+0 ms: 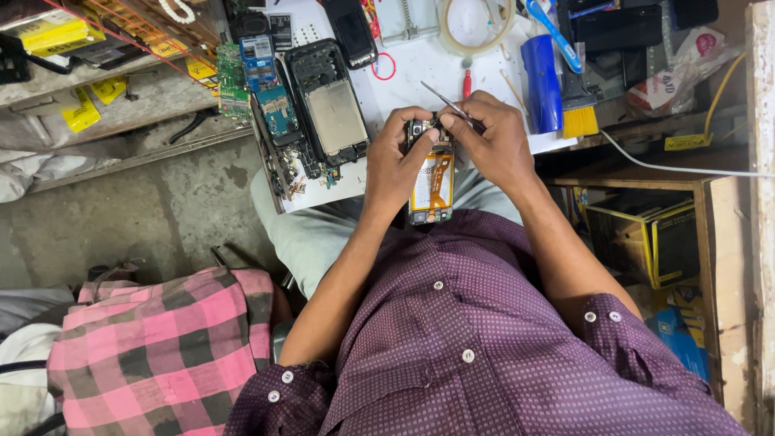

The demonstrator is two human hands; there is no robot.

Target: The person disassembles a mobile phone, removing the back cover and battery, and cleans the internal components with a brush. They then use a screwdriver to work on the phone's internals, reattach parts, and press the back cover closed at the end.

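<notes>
Left hand (393,157) grips the opened phone (431,184) by its upper left edge, fingers wrapped around it, held above the lap at the white worktop (420,69) edge. Right hand (490,139) pinches tweezers (449,103), tips at the phone's top end. Gutted phone frame (331,105) lies left.

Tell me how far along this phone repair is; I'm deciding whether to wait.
Done: the opened phone has its back off, with battery and orange flex cable bare. In hand: the left hand grips its upper end while the right hand works tweezers at the top. Left: it is not closed up, and another stripped phone frame and circuit boards lie on the white bench.
</notes>
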